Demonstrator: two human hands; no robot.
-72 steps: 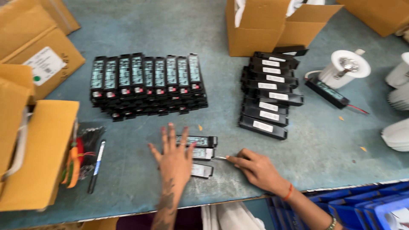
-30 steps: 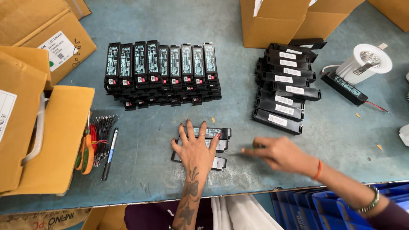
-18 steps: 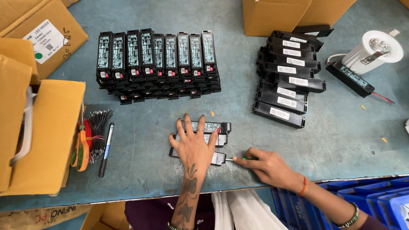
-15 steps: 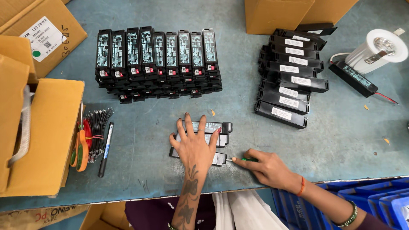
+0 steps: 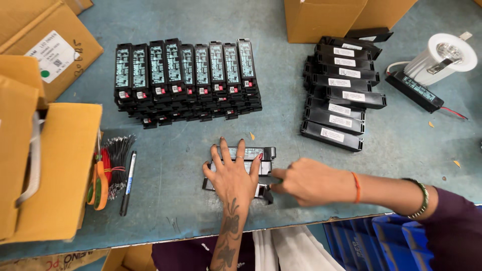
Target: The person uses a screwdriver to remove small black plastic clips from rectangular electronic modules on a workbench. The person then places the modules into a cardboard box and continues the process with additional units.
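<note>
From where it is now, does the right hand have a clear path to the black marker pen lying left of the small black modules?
Probably not directly: the left hand, pressed flat on the small black modules, lies between the right hand and the black marker pen.

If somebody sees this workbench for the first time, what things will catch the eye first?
At the near edge, the left hand lies flat on a few black driver modules, while the right hand touches them from the side. Behind them, a neat row of black modules stands on the blue-grey table. To the right sits a stack of labelled black modules.
</note>
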